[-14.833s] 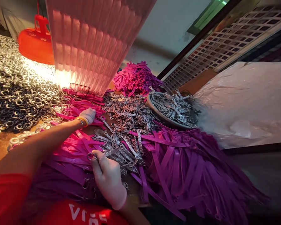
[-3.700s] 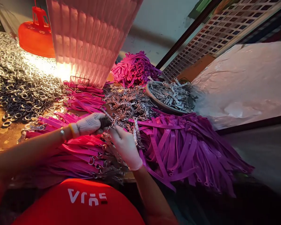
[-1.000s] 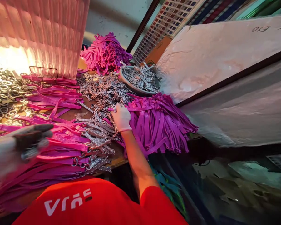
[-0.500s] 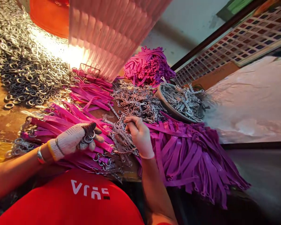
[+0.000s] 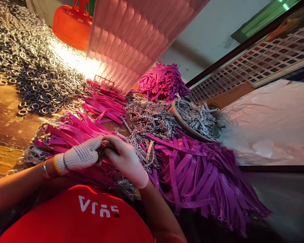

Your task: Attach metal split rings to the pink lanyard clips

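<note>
My left hand [image 5: 84,153], in a white dotted glove, is closed and meets my right hand at the fingertips. The metal rings seen in its palm a moment earlier are now covered by the fingers. My right hand [image 5: 126,158], in a thin white glove, is closed too, and what its fingers pinch is hidden. Below and behind both hands lie pink straps [image 5: 73,130] with metal rings at their ends. Just right of them spread short silver chain pieces [image 5: 149,152]. Purple straps [image 5: 197,172] hang over the table's front edge.
A large heap of metal rings [image 5: 45,74] covers the back left under an orange lamp [image 5: 71,28]. A translucent corrugated sheet [image 5: 131,40] stands behind. Silver chain pieces fill a round bowl [image 5: 176,113]. More pink straps [image 5: 164,81] are piled behind it; plastic sheeting [image 5: 273,121] lies right.
My right hand has moved left from the chain pieces to meet my left hand. The left hand has turned over and closed, hiding its rings. The whole view has shifted slightly.
</note>
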Demonstrator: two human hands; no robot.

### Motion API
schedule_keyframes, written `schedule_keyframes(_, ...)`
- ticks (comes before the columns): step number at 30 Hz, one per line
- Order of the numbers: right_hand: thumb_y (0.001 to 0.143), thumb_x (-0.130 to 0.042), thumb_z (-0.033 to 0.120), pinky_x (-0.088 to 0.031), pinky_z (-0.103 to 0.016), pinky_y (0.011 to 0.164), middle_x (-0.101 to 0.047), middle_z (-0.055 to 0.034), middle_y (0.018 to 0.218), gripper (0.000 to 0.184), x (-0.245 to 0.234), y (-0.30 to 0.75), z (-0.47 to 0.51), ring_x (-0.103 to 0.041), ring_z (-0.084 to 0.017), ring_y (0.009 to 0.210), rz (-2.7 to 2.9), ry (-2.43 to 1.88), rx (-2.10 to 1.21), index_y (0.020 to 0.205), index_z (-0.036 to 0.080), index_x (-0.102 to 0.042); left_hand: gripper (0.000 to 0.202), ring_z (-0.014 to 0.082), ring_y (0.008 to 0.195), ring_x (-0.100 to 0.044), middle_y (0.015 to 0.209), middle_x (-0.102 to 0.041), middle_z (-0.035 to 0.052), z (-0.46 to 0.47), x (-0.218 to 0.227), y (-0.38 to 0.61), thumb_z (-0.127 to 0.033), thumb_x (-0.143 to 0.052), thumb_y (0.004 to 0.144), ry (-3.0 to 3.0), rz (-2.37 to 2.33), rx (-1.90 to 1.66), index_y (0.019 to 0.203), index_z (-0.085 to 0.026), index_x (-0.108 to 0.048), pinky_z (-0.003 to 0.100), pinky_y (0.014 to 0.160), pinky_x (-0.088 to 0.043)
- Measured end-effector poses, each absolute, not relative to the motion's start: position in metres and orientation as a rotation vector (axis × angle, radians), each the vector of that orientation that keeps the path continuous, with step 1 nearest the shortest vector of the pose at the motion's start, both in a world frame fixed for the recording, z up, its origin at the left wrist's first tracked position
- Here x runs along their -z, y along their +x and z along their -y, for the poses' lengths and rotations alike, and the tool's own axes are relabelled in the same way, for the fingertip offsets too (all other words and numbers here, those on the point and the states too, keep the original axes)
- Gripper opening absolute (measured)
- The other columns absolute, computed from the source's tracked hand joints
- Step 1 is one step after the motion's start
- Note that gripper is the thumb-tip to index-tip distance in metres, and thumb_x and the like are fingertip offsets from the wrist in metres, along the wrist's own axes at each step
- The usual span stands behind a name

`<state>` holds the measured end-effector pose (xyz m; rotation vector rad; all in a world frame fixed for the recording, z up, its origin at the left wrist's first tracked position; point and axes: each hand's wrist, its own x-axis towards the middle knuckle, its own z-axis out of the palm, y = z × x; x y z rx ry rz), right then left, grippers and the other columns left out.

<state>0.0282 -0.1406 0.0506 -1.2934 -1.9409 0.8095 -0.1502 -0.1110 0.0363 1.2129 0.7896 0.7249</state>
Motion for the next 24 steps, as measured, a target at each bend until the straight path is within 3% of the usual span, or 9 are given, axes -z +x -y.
schedule_keyframes(2,0.086,-0.056,0.016,-0.054,-0.025,0.086,-0.074,0.0005,0.106,0.038,-0.052,0.025,0.143,-0.069,-0.014,0.092,1.826,-1.345,-0.766,0.122,0.023,-0.066,0.032,0.0150,0.071,-0.058,0.087,-0.067,0.0024,0.112,-0.036,-0.150,-0.013,-0.060,0.072,1.244,-0.768,-0.720,0.103,-0.016,-0.063,0.027,0.066,-0.050)
schedule_keyframes(5,0.086,-0.056,0.021,-0.054,-0.024,0.077,-0.072,0.0005,0.095,0.033,-0.051,0.023,0.149,-0.066,-0.013,0.081,1.656,-1.446,-0.683,0.118,0.019,-0.065,0.030,0.0129,0.067,-0.058,0.089,-0.067,0.0043,0.116,-0.036,-0.148,-0.020,-0.059,0.081,1.237,-0.756,-0.724,0.111,-0.014,-0.060,0.024,0.059,-0.047)
schedule_keyframes(11,0.090,-0.055,0.023,-0.054,-0.026,0.078,-0.068,-0.0002,0.093,0.032,-0.045,0.023,0.157,-0.063,-0.014,0.081,1.595,-1.471,-0.671,0.121,0.019,-0.061,0.017,0.0114,0.056,-0.054,0.065,-0.063,0.0019,0.123,-0.028,-0.144,-0.024,-0.055,0.088,1.181,-0.763,-0.723,0.099,-0.013,-0.062,0.021,0.053,-0.040)
schedule_keyframes(16,0.100,-0.047,0.023,-0.051,-0.033,0.091,-0.066,-0.0090,0.114,0.037,-0.049,0.031,0.158,-0.063,-0.019,0.104,1.920,-1.478,-0.532,0.136,0.019,-0.054,0.011,0.0102,0.052,-0.052,0.059,-0.061,0.0012,0.120,-0.034,-0.149,-0.017,-0.052,0.082,1.309,-0.782,-0.675,0.086,-0.013,-0.062,0.020,0.051,-0.039)
schedule_keyframes(18,0.102,-0.045,0.024,-0.050,-0.031,0.088,-0.068,-0.0092,0.110,0.031,-0.053,0.032,0.155,-0.063,-0.019,0.101,2.048,-1.442,-0.467,0.128,0.019,-0.060,0.007,0.0093,0.050,-0.051,0.060,-0.060,0.0002,0.118,-0.039,-0.148,-0.018,-0.054,0.079,1.218,-0.766,-0.667,0.083,-0.015,-0.060,0.019,0.048,-0.038)
schedule_keyframes(20,0.101,-0.046,0.024,-0.049,-0.029,0.078,-0.069,-0.0062,0.093,0.024,-0.054,0.032,0.152,-0.064,-0.018,0.087,2.096,-1.439,-0.362,0.108,0.019,-0.068,0.009,0.0080,0.048,-0.047,0.062,-0.057,-0.0014,0.116,-0.041,-0.144,-0.022,-0.057,0.077,1.025,-0.776,-0.667,0.084,-0.016,-0.058,0.017,0.043,-0.035)
schedule_keyframes(22,0.098,-0.049,0.024,-0.043,-0.028,0.067,-0.065,-0.0030,0.074,0.023,-0.052,0.031,0.149,-0.059,-0.016,0.070,2.089,-1.452,-0.141,0.088,0.019,-0.068,0.013,0.0072,0.048,-0.046,0.062,-0.054,-0.0024,0.115,-0.044,-0.139,-0.025,-0.059,0.074,0.855,-0.795,-0.675,0.084,-0.016,-0.057,0.015,0.042,-0.033)
schedule_keyframes(24,0.095,-0.051,0.025,-0.037,-0.028,0.061,-0.061,-0.0022,0.065,0.024,-0.048,0.030,0.149,-0.053,-0.016,0.061,2.095,-1.422,0.123,0.079,0.019,-0.067,0.013,0.0067,0.048,-0.044,0.060,-0.051,-0.0028,0.114,-0.046,-0.133,-0.026,-0.060,0.071,0.779,-0.796,-0.660,0.078,-0.016,-0.056,0.014,0.041,-0.032)
